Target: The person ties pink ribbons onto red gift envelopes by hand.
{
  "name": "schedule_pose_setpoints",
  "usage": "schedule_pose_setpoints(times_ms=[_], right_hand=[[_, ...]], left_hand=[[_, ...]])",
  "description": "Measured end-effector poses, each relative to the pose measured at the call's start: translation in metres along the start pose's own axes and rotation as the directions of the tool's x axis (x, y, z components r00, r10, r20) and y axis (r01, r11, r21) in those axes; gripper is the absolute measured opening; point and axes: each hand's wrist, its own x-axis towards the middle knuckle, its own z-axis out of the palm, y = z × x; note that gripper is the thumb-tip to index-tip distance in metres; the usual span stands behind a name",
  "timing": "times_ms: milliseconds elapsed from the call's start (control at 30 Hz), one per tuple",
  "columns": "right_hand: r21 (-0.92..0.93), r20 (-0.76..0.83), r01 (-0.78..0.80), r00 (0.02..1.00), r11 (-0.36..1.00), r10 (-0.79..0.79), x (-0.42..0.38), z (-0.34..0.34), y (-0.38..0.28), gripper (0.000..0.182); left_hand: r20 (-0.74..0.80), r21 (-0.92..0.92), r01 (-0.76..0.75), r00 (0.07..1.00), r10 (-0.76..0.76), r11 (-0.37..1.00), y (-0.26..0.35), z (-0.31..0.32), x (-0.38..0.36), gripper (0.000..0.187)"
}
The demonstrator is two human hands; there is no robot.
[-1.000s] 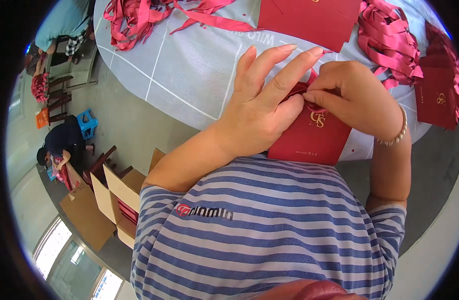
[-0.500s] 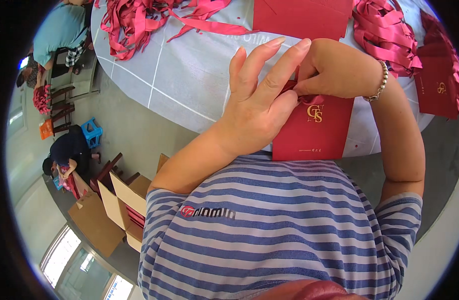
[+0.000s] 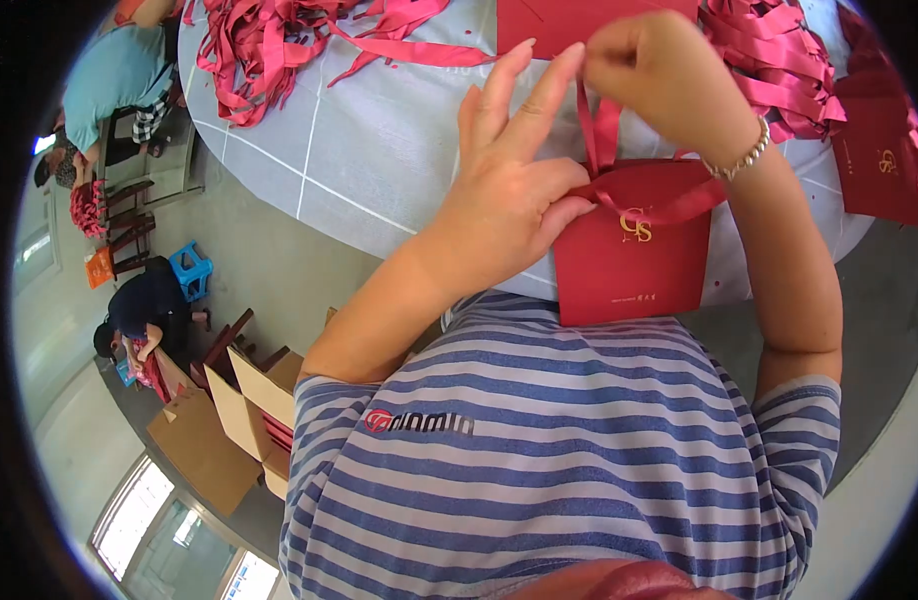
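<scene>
A red paper gift bag (image 3: 634,270) with a gold logo stands at the table's near edge, against the striped shirt. My left hand (image 3: 514,195) pinches the bag's pink-red ribbon handle (image 3: 669,208) between thumb and index finger at the bag's upper left corner; its other fingers stretch upward. Above the bag, my right hand (image 3: 669,85) is closed, thumb against fingers, at the upper end of a ribbon strand that rises from the bag's mouth. The exact grip of these fingertips is partly hidden.
Ribbon piles lie on the grey tablecloth (image 3: 379,150) at the left (image 3: 254,60) and right (image 3: 774,70). Another red bag (image 3: 599,25) lies at the back, with more bags (image 3: 879,150) at the far right. Left of me are an open cardboard box (image 3: 244,405), a blue stool (image 3: 190,270) and other people.
My right hand has moved up and away from my left hand, drawing the ribbon strand upward. The ribbon loop across the bag's front now shows. My left hand keeps its pinch.
</scene>
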Motion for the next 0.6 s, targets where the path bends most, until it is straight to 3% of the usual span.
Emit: schedule_pose_setpoints(times_ms=[33, 100, 167, 233, 300, 367, 400, 500, 533, 600], right_hand=[[0.026, -0.092, 0.04, 0.995, 0.999, -0.038, 0.005, 0.001, 0.005, 0.014], [-0.044, -0.041, -0.093, 0.995, 0.995, 0.091, 0.006, -0.01, 0.004, 0.031], [-0.054, -0.118, -0.056, 0.992, 0.997, 0.05, -0.007, -0.019, -0.007, 0.026], [-0.082, -0.266, 0.007, 0.963, 0.997, -0.029, -0.03, -0.026, -0.015, 0.017], [-0.05, -0.269, 0.0, 0.963, 0.999, -0.014, -0.055, -0.026, 0.0, 0.023], [0.156, -0.419, -0.121, 0.89, 0.98, 0.177, -0.08, -0.029, 0.003, 0.014], [0.149, -0.424, -0.129, 0.888, 0.98, 0.181, -0.094, -0.032, 0.009, 0.014], [0.333, -0.461, -0.306, 0.772, 0.892, 0.437, -0.135, -0.039, 0.037, 0.016], [0.386, -0.464, -0.318, 0.745, 0.866, 0.48, -0.147, -0.038, 0.046, 0.017], [0.309, -0.474, -0.391, 0.727, 0.867, 0.496, -0.162, -0.033, 0.054, 0.018]], left_hand=[[0.01, 0.023, 0.023, 1.0, -0.024, 0.999, -0.002, -0.001, 0.0, 0.021], [0.017, 0.049, 0.044, 0.999, -0.045, 0.998, -0.007, -0.006, -0.001, 0.021], [0.122, 0.087, 0.113, 0.985, -0.123, 0.99, -0.012, -0.013, -0.004, 0.029], [0.081, 0.079, 0.161, 0.983, -0.167, 0.984, -0.008, -0.015, -0.002, 0.032], [0.046, 0.063, 0.205, 0.977, -0.208, 0.977, -0.002, -0.02, 0.003, 0.036], [-0.007, 0.034, 0.112, 0.994, -0.112, 0.993, 0.002, -0.025, 0.012, 0.038], [-0.006, 0.024, 0.106, 0.994, -0.106, 0.994, 0.003, -0.024, 0.016, 0.038], [0.091, -0.073, 0.084, 0.993, -0.077, 0.994, 0.005, -0.012, 0.029, 0.033], [0.095, -0.002, 0.038, 0.995, -0.038, 0.999, 0.005, -0.004, 0.034, 0.032], [0.103, 0.066, -0.02, 0.995, 0.013, 0.998, 0.01, 0.006, 0.043, 0.032]])
